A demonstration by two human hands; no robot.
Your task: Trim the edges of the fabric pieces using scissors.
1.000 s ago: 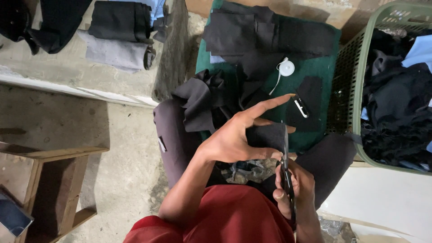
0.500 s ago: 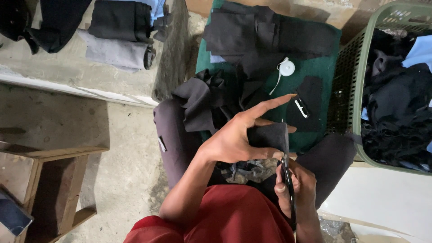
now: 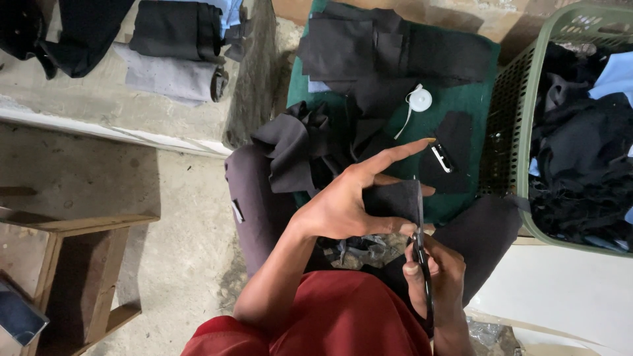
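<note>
My left hand pinches a small dark grey fabric piece; my right hand grips black-handled scissors, blades running lengthwise up its right edge.

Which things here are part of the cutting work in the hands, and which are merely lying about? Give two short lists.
In use: left hand holding a small dark cloth piece; right hand working scissors along its edge.

Lying about: green basket of dark clothes, white tape measure, green mat, folded dark fabric, wooden stool.
</note>
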